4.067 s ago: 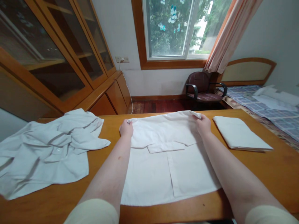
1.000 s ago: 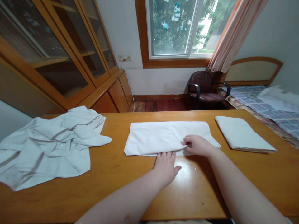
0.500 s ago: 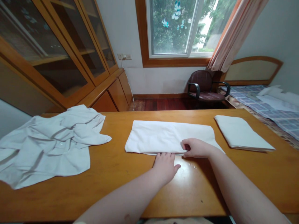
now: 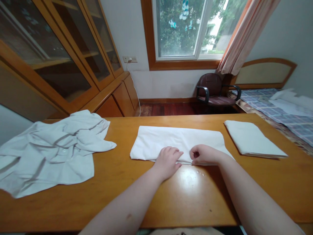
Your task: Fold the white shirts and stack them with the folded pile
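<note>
A white cloth (image 4: pixel 151 140), folded into a long flat strip, lies across the middle of the table. My left hand (image 4: pixel 167 162) rests on its near edge, fingers stretched over the fabric and thumb apart. Just to the right, my right hand (image 4: pixel 204 154) is closed in a pinch at the same near edge, with the cloth's rim at its fingertips. Part of the right end is covered by my right forearm.
A crumpled white garment (image 4: pixel 56 150) spreads over the table's left side. At the right sits a neatly folded white cloth (image 4: pixel 254 138). Beyond the wooden table (image 4: pixel 195 209) stand a brown armchair (image 4: pixel 214 89), a bed (image 4: pixel 281 107) and a glass-fronted cabinet (image 4: pixel 97 88).
My left hand has moved forward and slightly left, from the cloth's near edge onto its top. My right hand stays at the edge, nearly still.
</note>
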`<state>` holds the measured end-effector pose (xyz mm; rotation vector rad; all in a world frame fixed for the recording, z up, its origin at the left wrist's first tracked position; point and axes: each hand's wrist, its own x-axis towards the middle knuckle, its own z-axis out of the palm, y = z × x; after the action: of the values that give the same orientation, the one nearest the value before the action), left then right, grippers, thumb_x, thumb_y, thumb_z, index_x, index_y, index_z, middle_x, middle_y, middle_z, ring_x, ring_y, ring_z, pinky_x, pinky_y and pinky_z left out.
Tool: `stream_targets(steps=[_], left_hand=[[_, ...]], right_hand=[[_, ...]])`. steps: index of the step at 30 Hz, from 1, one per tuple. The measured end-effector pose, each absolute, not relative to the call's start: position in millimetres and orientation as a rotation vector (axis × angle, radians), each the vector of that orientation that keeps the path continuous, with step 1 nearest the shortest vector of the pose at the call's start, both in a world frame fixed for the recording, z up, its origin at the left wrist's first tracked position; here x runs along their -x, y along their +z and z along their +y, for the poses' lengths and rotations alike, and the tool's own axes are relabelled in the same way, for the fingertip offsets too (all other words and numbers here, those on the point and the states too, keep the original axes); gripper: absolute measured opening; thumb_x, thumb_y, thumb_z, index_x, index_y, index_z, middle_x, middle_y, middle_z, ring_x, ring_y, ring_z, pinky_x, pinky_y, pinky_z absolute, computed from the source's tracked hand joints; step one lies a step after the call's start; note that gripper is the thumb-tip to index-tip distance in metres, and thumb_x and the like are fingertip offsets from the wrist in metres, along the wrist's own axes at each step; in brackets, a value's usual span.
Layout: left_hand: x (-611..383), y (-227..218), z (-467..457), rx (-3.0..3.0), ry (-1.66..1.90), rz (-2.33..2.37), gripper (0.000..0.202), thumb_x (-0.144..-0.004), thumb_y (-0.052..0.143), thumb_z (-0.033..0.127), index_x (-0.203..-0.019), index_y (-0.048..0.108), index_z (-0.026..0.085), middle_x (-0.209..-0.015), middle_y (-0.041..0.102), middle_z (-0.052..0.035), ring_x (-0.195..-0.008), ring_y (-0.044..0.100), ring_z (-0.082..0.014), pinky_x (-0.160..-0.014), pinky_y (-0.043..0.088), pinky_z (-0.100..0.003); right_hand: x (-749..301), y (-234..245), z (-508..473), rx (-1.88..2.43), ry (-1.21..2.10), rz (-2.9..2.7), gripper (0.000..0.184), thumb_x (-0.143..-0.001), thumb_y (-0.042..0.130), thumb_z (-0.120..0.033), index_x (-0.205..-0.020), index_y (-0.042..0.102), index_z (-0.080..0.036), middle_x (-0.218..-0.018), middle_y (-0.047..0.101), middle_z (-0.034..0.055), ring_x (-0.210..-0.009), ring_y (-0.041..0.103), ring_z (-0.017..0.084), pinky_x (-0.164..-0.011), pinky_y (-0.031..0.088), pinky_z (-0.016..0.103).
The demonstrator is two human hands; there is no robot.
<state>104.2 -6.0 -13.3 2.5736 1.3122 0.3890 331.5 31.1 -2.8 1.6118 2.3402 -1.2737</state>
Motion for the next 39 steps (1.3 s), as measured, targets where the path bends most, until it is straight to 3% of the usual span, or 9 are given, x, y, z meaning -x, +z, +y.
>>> stream_targets(steps=[5,10,16,19,23,27,32,35,39], left_hand=[[-101.4,-21.9,5.8,-2.589,0.316,1.202,0.022,-0.080,0.062,0.031,-0.102,0.064,0.027,-0.101,0.064,0.0000,-0.098,0.052,-0.0179,-0.089,0.037,-0.032],[-103.0,-26.5,8.0,-2.562,0.296,1.199,0.011,-0.082,0.060,0.027,-0.090,0.066,0.023,-0.091,0.065,-0.0007,-0.090,0.055,-0.0164,-0.083,0.040,-0.030],[-106.4,-28.2,5.7,-2.587,0.282,1.250,0.014,-0.084,0.051,0.021,-0.082,0.065,0.021,-0.081,0.063,-0.0017,-0.084,0.056,-0.0165,-0.077,0.041,-0.028],[-108.2,-28.9,3.8,-2.596,0.265,1.235,0.013,-0.082,0.050,0.016,-0.082,0.063,0.021,-0.081,0.061,-0.0013,-0.084,0.056,-0.0160,-0.075,0.041,-0.027],[-109.8,-24.9,1.5,-2.538,0.198,1.258,0.013,-0.079,0.051,0.014,-0.086,0.059,0.021,-0.086,0.060,-0.0017,-0.087,0.055,-0.0161,-0.076,0.042,-0.027],[-108.9,-17.3,-1.6,-2.483,0.191,1.247,0.016,-0.079,0.055,0.025,-0.094,0.055,0.020,-0.093,0.060,-0.0034,-0.091,0.055,-0.0186,-0.080,0.042,-0.030],[-108.9,-16.9,-1.9,-2.464,0.216,1.238,0.019,-0.081,0.055,0.034,-0.093,0.054,0.020,-0.095,0.060,-0.0040,-0.091,0.055,-0.0196,-0.081,0.042,-0.032],[-110.3,-20.3,0.3,-2.440,0.234,1.238,0.013,-0.082,0.054,0.029,-0.092,0.055,0.020,-0.094,0.061,-0.0025,-0.089,0.056,-0.0182,-0.079,0.042,-0.030],[-110.6,-23.0,2.1,-2.387,0.274,1.274,0.011,-0.080,0.056,0.026,-0.090,0.055,0.021,-0.091,0.062,-0.0007,-0.085,0.057,-0.0169,-0.074,0.042,-0.028]], right_hand=[[-330.9,-2.6,29.6,-1.588,-1.085,2.401,0.022,-0.054,0.071,-0.027,-0.075,0.064,-0.022,-0.068,0.060,-0.0031,-0.060,0.050,0.012,-0.052,0.032,0.022],[-324.5,-2.4,25.4,-1.578,-0.838,2.469,0.016,-0.057,0.059,-0.013,-0.070,0.064,-0.022,-0.064,0.061,-0.0019,-0.057,0.049,0.013,-0.051,0.028,0.023],[-317.4,1.3,22.5,-1.592,-0.571,2.608,0.016,-0.058,0.053,-0.010,-0.066,0.062,-0.021,-0.064,0.061,0.0005,-0.058,0.048,0.013,-0.051,0.026,0.023],[-317.0,2.2,21.8,-1.551,-0.675,2.575,0.015,-0.060,0.054,-0.010,-0.067,0.062,-0.021,-0.063,0.061,0.0001,-0.057,0.048,0.013,-0.051,0.027,0.023],[-317.2,3.1,22.4,-1.514,-0.882,2.519,0.006,-0.070,0.059,-0.024,-0.068,0.063,-0.020,-0.063,0.062,-0.0001,-0.057,0.049,0.013,-0.052,0.029,0.023],[-312.8,-1.0,26.6,-1.648,-0.783,2.523,0.029,-0.080,0.052,-0.043,-0.068,0.062,-0.019,-0.063,0.062,0.0028,-0.057,0.050,0.014,-0.054,0.032,0.025],[-300.6,-20.3,33.2,-1.803,-0.371,2.920,0.030,-0.087,0.047,-0.036,-0.103,0.061,-0.015,-0.106,0.064,0.0115,-0.097,0.057,0.021,-0.085,0.041,0.031],[-295.3,-35.6,36.0,-1.670,-0.211,2.992,0.049,-0.087,0.045,-0.037,-0.131,0.045,-0.015,-0.140,0.041,0.0159,-0.128,0.037,0.025,-0.104,0.029,0.042],[-295.4,-49.4,39.5,-1.691,-0.161,2.818,0.060,-0.088,0.042,-0.045,-0.141,0.033,-0.019,-0.149,0.027,0.0135,-0.136,0.024,0.028,-0.107,0.020,0.050]])
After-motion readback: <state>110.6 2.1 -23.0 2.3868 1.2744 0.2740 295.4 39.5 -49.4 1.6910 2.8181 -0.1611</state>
